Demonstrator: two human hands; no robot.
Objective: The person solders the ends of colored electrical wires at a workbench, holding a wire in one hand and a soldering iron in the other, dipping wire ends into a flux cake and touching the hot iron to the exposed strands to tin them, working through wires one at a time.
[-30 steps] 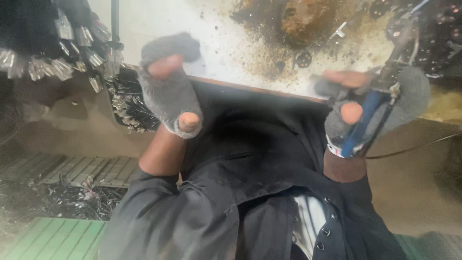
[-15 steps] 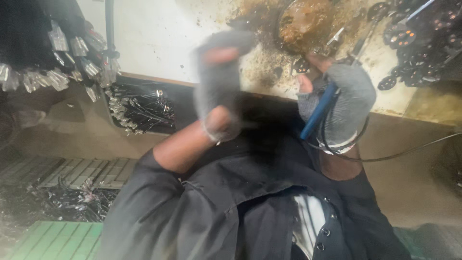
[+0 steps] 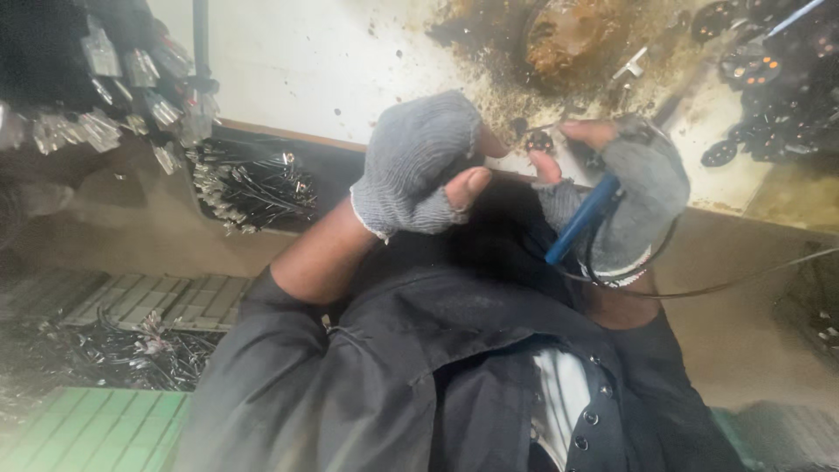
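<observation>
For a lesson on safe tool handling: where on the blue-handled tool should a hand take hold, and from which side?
Probably the blue handle, the straight bar that slants out below the gloved right hand. Its lower end is bare, so come from below and from the left hand's side. Avoid the thin dark cable that loops off to the other side.

Bright light hits the white bench top [image 3: 288,79] ahead of me, almost washing it out. My dark jacket [image 3: 419,376] sits in shadow. Edges smear and stretch; the metal pieces [image 3: 96,96] at upper left are blurred, everything slightly soft.
</observation>
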